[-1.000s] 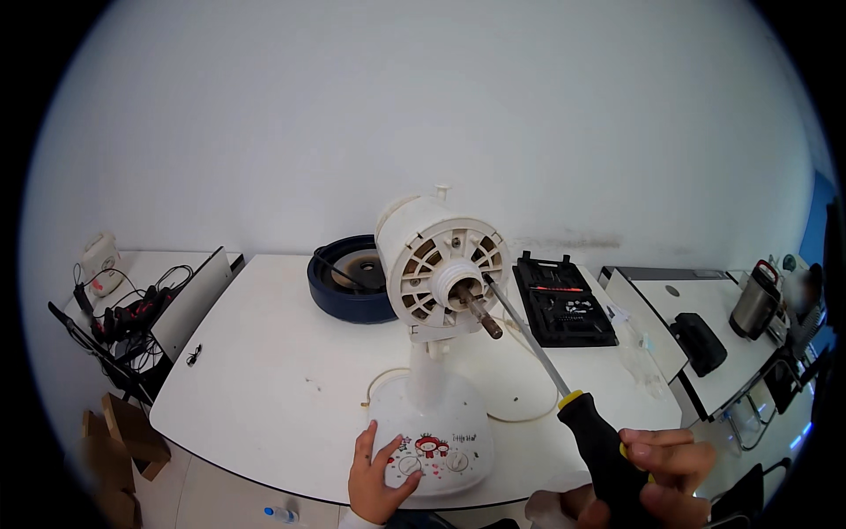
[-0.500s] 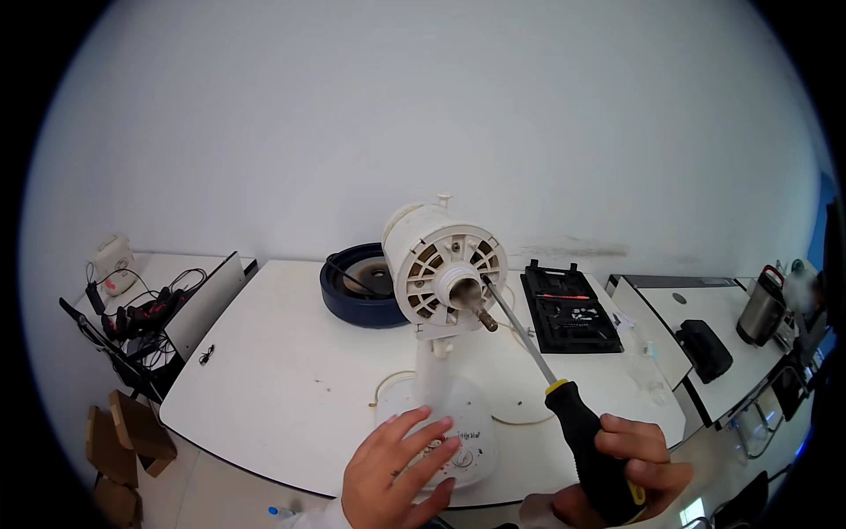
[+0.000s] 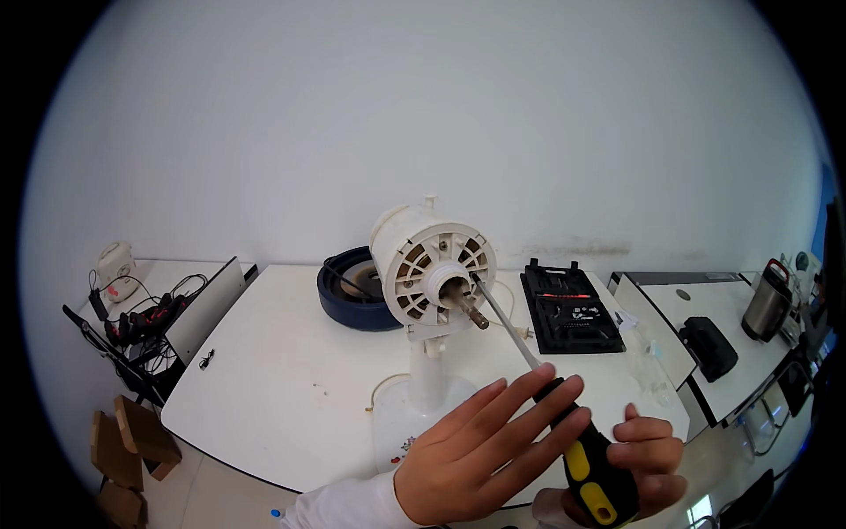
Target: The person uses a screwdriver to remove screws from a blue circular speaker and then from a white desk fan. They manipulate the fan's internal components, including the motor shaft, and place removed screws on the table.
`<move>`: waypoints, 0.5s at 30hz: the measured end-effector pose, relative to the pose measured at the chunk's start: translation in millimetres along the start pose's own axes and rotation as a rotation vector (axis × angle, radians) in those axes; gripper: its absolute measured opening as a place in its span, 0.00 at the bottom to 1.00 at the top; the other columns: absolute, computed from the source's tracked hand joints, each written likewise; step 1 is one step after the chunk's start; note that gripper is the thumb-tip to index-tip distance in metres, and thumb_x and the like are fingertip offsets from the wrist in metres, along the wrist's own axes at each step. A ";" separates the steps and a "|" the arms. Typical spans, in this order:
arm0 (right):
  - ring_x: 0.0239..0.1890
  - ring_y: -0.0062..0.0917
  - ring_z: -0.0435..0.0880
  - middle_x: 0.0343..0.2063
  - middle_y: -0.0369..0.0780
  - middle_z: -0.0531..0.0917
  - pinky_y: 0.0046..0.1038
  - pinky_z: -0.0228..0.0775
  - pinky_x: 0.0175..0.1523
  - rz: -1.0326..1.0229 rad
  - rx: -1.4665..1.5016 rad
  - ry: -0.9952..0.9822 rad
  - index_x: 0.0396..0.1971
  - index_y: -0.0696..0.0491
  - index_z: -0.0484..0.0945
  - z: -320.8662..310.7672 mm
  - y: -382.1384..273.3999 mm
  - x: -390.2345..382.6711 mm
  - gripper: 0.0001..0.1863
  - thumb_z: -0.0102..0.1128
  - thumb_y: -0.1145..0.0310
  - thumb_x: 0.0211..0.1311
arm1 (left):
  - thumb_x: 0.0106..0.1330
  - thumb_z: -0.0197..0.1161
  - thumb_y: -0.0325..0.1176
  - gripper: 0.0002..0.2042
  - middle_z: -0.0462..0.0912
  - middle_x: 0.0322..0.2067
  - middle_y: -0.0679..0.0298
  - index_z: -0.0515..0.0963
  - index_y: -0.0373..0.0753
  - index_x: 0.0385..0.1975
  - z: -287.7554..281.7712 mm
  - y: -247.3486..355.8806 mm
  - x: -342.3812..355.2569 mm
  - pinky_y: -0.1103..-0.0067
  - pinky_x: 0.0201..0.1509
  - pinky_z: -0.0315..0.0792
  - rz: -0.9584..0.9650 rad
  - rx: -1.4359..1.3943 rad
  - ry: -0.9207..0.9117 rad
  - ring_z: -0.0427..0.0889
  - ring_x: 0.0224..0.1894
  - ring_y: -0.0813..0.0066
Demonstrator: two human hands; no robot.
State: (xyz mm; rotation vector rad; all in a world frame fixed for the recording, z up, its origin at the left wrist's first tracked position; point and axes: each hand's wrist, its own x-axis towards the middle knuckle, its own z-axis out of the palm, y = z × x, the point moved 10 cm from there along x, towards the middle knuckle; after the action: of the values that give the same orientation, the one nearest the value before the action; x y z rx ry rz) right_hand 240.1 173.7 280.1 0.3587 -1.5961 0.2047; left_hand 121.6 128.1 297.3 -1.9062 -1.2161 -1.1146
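Note:
My left hand (image 3: 471, 450) lies open, fingers stretched and slightly apart, over the upper part of the black-and-yellow handle of a screwdriver (image 3: 589, 472). My right hand (image 3: 648, 450) grips that handle from the right. The long shaft runs up to the front of a white fan motor housing (image 3: 419, 234), its tip at a hole right of the central collar. A metal spindle (image 3: 476, 317) sticks out of the collar. The housing sits on a white stand (image 3: 426, 383), whose base is partly hidden behind my left hand.
The white table (image 3: 256, 379) bears a dark blue ring-shaped part (image 3: 348, 313) and an open black tool case (image 3: 573, 322). Side desks hold tangled cables (image 3: 150, 322), a black case (image 3: 709, 348) and a steel kettle (image 3: 762, 304). Cardboard boxes (image 3: 119, 445) lie on the floor, lower left.
My left hand has moved from the stand's base up and right onto the screwdriver handle. The handle has turned, showing more yellow, and my right hand's grip has shifted.

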 end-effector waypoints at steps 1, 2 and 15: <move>0.47 0.39 0.78 0.41 0.46 0.78 0.38 0.72 0.54 -0.008 -0.037 0.021 0.53 0.49 0.62 -0.1 1.9 -2.4 0.35 0.72 0.56 0.47 | 0.53 0.63 0.24 0.19 0.79 0.49 0.57 0.75 0.38 0.47 0.5 0.5 3.9 0.70 0.48 0.76 0.003 -0.005 0.001 0.77 0.52 0.56; 0.47 0.40 0.78 0.41 0.46 0.78 0.39 0.71 0.55 -0.016 -0.075 0.042 0.54 0.49 0.59 0.5 2.4 -4.4 0.37 0.70 0.55 0.48 | 0.54 0.62 0.25 0.18 0.79 0.49 0.59 0.76 0.39 0.47 2.1 2.0 8.3 0.69 0.49 0.75 0.007 0.020 -0.029 0.77 0.52 0.58; 0.58 0.38 0.67 0.53 0.46 0.66 0.35 0.65 0.58 0.317 -0.371 -0.169 0.50 0.36 0.64 -30.0 22.1 19.9 0.26 0.64 0.49 0.54 | 0.46 0.68 0.29 0.14 0.81 0.44 0.73 0.83 0.51 0.34 -0.5 5.0 29.8 0.73 0.47 0.72 0.012 0.122 0.177 0.79 0.43 0.71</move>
State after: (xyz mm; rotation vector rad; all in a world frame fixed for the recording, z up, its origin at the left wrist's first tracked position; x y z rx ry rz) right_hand 259.9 202.7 303.6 -0.1711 -1.8121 0.1172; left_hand 132.7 137.8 323.7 -1.6845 -1.1459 -1.1489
